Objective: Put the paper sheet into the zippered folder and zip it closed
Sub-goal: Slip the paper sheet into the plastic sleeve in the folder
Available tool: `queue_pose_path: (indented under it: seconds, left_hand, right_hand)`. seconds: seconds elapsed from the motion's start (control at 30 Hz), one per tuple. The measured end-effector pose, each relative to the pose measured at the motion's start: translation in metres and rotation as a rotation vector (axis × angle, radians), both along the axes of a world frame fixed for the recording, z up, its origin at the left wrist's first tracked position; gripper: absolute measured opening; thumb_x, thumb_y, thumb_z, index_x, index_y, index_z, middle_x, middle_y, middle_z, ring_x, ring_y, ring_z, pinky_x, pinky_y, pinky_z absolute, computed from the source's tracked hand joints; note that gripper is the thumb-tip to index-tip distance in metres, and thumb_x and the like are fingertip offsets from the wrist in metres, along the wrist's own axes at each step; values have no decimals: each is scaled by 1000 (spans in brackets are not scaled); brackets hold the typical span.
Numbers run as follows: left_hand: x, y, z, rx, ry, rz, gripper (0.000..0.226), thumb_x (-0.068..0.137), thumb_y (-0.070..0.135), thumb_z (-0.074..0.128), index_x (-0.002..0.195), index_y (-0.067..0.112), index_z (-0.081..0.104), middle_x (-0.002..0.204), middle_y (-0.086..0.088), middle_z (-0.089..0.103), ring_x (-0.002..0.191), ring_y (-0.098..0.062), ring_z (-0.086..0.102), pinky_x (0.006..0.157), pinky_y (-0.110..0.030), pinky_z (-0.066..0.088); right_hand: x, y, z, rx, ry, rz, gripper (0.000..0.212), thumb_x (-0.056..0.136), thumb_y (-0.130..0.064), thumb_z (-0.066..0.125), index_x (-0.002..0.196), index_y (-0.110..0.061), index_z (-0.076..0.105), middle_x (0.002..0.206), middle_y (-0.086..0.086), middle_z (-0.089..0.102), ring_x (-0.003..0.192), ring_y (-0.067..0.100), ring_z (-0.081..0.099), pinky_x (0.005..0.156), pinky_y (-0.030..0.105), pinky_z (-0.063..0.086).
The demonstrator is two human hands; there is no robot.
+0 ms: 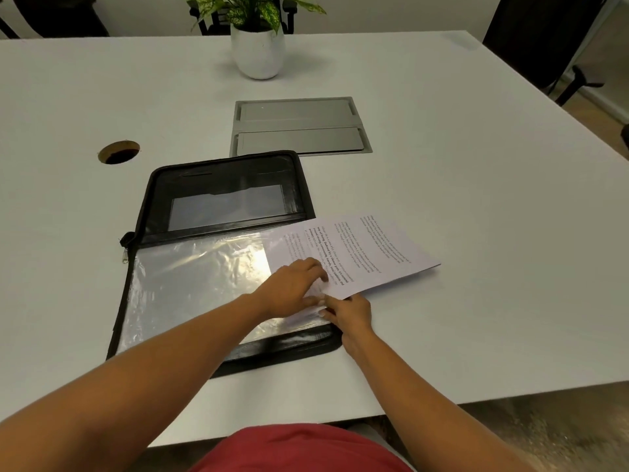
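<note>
Open flat on a white table (442,165): a black zippered folder (218,185), spine running left to right, clear plastic sleeve (190,284) filling the near half. Paper sheet (354,257) angled across the folder's right edge, its left end seemingly tucked under the plastic at the sleeve's right-hand mouth, the greater part jutting out to the right over bare tabletop. Long axis of the sheet running roughly left to right, tilted away at the far end, so the way in lies leftward, along the sleeve. Left hand (296,287) reaching across the sleeve, fingers curled and pressed down on plastic and paper at the opening; whether pinching the film or only pinning it, hard to tell. Right hand (350,315) just beside it at the folder's near right corner, fingertips narrowed onto the sheet's near edge, touching the paper. Both hands near the sheet's inner end; right hand better placed to push. Sheet white, printed in small blocks of text, lying flat and uncreased. Sleeve glossy and wrinkled, catching glare. Zipper pull (125,255) hanging at the left end of the spine, zip undone. Beyond, a potted plant (257,46), a grey cable hatch (299,127) and a round grommet hole (118,152).
</note>
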State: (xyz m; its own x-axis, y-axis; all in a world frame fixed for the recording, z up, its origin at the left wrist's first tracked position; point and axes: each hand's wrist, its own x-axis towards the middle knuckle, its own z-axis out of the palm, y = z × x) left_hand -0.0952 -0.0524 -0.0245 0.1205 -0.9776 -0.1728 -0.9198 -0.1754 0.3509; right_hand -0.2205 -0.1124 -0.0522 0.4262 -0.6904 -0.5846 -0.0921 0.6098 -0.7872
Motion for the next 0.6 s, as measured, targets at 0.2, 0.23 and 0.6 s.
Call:
queue_pose_path:
  seconds: [0.2,0.23,0.6]
  left_hand:
    - [5,23,-20,290,0,303,85,90,55,43,150,11,1,158,-9,-6,146,-23,-2,117,-46,3]
    - [6,25,-21,311,-6,301,86,90,56,41,150,11,-1,158,-9,-9,146,-23,-4,117,-47,1]
    - [-1,17,-31,272,32,353,86,91,50,46,149,12,-4,157,-7,-13,146,-23,-8,118,-41,1]
  right_hand:
    - [-14,-45,-3,-47,74,-244,29,84,-12,64,112,-9,57,105,8,62,93,26,60,85,44,53]
    - [-18,-57,-5,-102,141,-308,23,85,-16,63,107,-12,58,103,9,62,92,27,60,87,48,52]
    - [-39,-87,7,82,167,-55,40,82,16,52,122,11,47,124,23,55,100,31,56,60,26,59]
